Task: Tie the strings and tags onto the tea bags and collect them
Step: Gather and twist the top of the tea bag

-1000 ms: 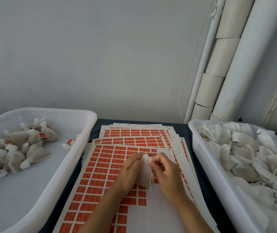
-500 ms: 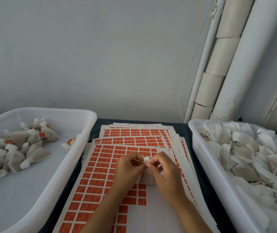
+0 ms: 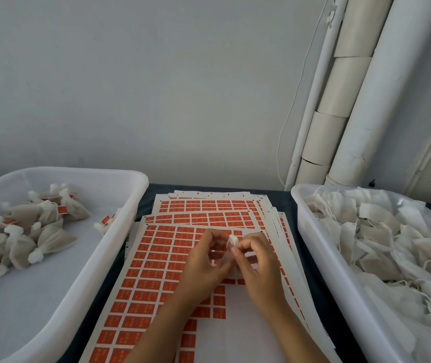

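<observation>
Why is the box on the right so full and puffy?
Full: the right tub is heaped with loose flat tea bags and strings, up to its rim. None there shows an orange tag.

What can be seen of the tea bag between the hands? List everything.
The small white gauzy paper tea bag is held above the top sheet of orange tag stickers, between both hands. Its gathered neck pokes up as a crumpled tuft, with a thin white string at it; the body hangs below, mostly hidden. The left hand and right hand both pinch it at the neck. No tag shows on it.
</observation>
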Demonstrator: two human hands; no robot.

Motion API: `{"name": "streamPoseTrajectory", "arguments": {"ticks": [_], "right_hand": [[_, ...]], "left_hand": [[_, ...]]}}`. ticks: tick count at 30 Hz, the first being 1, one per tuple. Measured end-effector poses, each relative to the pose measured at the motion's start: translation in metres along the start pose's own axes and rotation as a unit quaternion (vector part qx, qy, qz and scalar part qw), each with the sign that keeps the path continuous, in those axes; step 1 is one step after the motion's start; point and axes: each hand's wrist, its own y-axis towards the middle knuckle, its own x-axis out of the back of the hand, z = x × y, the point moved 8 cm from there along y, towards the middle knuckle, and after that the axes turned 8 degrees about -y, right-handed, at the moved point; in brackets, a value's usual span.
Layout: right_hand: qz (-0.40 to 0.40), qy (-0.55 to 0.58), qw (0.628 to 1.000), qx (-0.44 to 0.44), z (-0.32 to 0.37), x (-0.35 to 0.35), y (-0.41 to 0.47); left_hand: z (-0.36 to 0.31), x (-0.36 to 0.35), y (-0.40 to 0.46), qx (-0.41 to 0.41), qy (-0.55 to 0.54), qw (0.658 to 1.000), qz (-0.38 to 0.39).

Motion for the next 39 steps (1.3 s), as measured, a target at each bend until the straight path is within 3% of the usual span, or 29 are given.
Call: {"name": "streamPoseTrajectory", "arguments": {"ticks": [12, 19, 24, 39], "right_hand": [[0.028, 0.029, 0.999, -0.007, -0.001, -0.004, 0.000], [0.020, 0.042, 0.999, -0.023, -0.002, -0.002, 0.001], [0.058, 0.044, 0.996, -0.046, -0.005, -0.007, 0.002], [0.013, 0.047, 0.998, -0.036, -0.008, 0.007, 0.004]], "left_hand": [[-0.006, 0.005, 0.001, -0.032, 0.002, 0.999, -0.020], [0.002, 0.007, 0.003, -0.007, -0.049, 0.999, -0.018], [0.004, 0.005, 0.003, 0.005, -0.054, 0.998, -0.008], [0.001, 0.004, 0.002, 0.008, -0.052, 0.998, 0.022]]}}
